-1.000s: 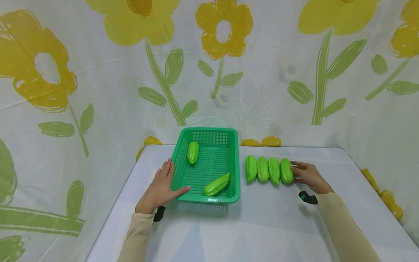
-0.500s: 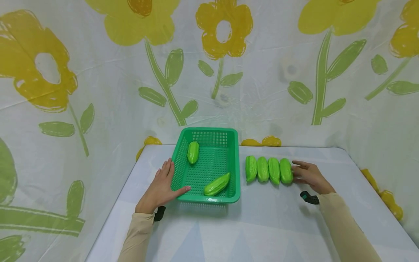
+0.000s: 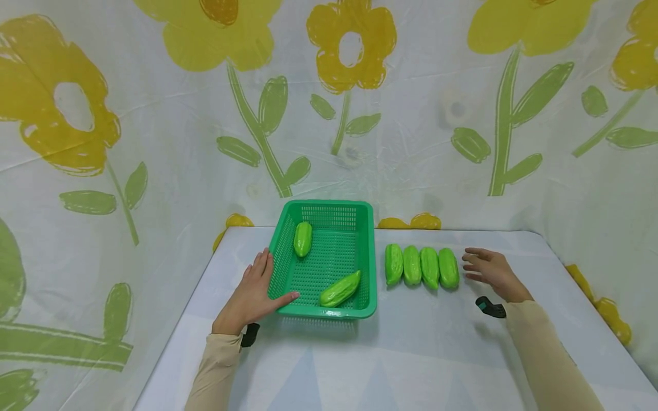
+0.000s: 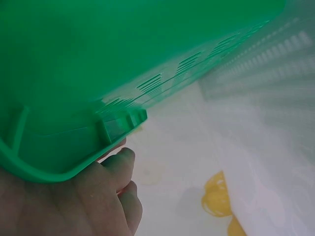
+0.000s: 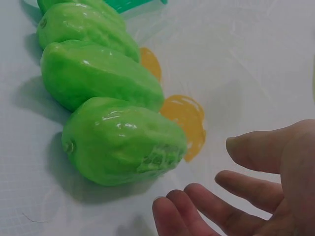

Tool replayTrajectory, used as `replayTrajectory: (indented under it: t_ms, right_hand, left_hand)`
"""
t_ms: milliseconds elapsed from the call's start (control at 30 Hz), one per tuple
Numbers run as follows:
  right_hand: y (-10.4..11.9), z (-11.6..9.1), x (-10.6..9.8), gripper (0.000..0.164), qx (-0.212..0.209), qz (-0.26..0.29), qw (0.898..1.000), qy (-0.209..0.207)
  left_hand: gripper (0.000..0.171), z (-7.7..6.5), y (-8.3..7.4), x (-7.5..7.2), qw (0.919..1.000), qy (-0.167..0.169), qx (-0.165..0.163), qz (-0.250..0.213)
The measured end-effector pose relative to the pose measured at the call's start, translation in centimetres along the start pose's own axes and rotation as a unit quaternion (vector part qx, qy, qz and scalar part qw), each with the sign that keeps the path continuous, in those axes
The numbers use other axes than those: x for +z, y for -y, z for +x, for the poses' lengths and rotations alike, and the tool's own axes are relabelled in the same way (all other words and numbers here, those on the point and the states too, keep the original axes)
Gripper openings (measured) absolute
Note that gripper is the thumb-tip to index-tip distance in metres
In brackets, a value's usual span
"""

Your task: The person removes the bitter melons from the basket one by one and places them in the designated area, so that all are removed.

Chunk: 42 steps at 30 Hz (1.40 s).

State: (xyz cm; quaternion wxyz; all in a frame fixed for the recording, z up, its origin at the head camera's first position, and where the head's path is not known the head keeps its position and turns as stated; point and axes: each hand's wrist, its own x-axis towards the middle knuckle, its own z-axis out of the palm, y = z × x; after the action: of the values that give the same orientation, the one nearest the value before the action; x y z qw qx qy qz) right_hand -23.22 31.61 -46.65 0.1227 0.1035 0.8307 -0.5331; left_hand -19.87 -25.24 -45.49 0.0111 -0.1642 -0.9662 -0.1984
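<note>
A green plastic basket [image 3: 364, 313] stands at mid-table with two light-green, gourd-like vegetables inside, one at the back left [image 3: 303, 239] and one at the front right [image 3: 341, 289]. My left hand [image 3: 250, 297] holds its front left corner, thumb over the rim and fingers along the outside of the left wall; the left wrist view shows some fingers bent below the rim. Several more such vegetables lie side by side to the basket's right. Just right of the end gourd-like vegetable [image 5: 123, 142], my right hand [image 3: 497, 275] hovers with fingers loosely spread, touching nothing.
The white table [image 3: 411, 348] reaches back to a hanging cloth [image 3: 411, 142] printed with yellow flowers. More of this cloth hangs along the left and right sides. A dark wrist device [image 3: 490, 308] sits under the right wrist.
My right hand has drawn away to the right from the end vegetable, leaving a gap. The vegetables, the basket and my left hand look unmoved.
</note>
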Motion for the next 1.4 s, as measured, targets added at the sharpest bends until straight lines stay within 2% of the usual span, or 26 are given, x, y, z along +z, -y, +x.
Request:
replayTrajectory:
  t_ms: [267,667,900,1133,1400]
  right_hand:
    - [1.4,-0.4,0.0,0.074,-0.013,-0.018,1.000,-0.013]
    - [4.3,-0.7,1.1,0.071,-0.076,-0.018,0.997,-0.018]
    - [7.1,-1.3,2.7,0.067,-0.120,0.001,0.993,-0.007]
    - [10.0,-1.1,5.0,0.066,-0.133,0.016,0.991,0.010]
    - [13.2,0.0,7.8,0.059,-0.153,0.030,0.987,0.031]
  left_hand:
    - [0.119,0.0,-0.2,-0.2,1.0000,-0.001,0.000,-0.002]
    - [0.119,0.2,-0.1,0.1,1.0000,0.001,-0.001,-0.003]
    - [0.119,0.3,0.0,0.0,1.0000,0.001,0.002,-0.003]
    - [0.119,0.3,0.0,-0.1,0.9999,0.009,-0.001,-0.005]
    - [0.119,0.1,0.1,-0.1,1.0000,0.008,-0.004,-0.002]
